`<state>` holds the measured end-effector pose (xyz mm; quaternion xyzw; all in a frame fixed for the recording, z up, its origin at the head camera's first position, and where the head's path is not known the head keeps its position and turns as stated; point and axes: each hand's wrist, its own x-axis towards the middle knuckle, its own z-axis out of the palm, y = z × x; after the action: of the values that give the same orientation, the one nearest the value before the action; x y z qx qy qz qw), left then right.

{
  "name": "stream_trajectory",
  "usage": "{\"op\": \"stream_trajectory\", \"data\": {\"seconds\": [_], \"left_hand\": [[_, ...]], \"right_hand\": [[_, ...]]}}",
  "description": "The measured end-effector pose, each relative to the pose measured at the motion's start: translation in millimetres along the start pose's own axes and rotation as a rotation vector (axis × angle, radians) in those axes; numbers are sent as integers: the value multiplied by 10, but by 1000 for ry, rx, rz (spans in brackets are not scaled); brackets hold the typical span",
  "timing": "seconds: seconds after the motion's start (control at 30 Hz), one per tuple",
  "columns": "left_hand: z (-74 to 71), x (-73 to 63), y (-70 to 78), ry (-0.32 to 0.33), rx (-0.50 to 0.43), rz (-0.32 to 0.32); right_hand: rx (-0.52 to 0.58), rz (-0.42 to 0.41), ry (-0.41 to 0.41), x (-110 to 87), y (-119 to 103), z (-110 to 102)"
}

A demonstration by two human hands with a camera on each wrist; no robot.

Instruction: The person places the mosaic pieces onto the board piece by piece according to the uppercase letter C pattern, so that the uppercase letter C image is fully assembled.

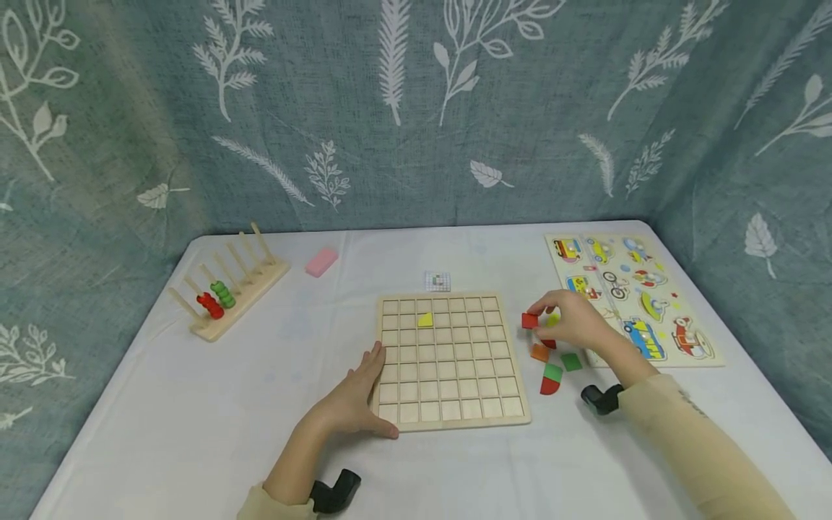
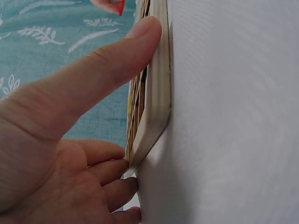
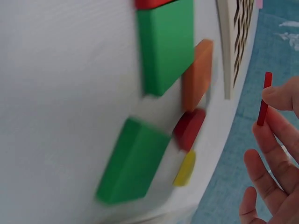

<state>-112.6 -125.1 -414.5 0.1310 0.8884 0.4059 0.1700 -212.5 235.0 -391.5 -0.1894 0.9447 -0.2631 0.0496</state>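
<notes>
L hand spread round near-L corner of grid board, prob. to steady it, while R hand pinches red pc just off its R edge, prob. for fine control.

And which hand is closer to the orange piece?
Right. The right hand, pinching a red piece, is just beyond the orange piece; the left hand is across the grid board, touching its near left corner.

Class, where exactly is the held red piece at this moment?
In the head view, the red piece is pinched in the right hand, just right of the upper part of the wooden grid board.
</notes>
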Motion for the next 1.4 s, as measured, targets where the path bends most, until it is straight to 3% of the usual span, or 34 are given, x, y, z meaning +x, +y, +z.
{"op": "stream_trajectory", "data": {"seconds": [0.2, 0.97, 1.4], "left_hand": [[5, 9, 14, -7, 1, -2], [0, 11, -30, -6, 34, -16], [11, 5, -12, 1, 25, -30]], "right_hand": [[17, -60, 16, 75, -84, 48], [38, -146, -22, 394, -387, 223], [60, -130, -94, 597, -568, 371]]}}
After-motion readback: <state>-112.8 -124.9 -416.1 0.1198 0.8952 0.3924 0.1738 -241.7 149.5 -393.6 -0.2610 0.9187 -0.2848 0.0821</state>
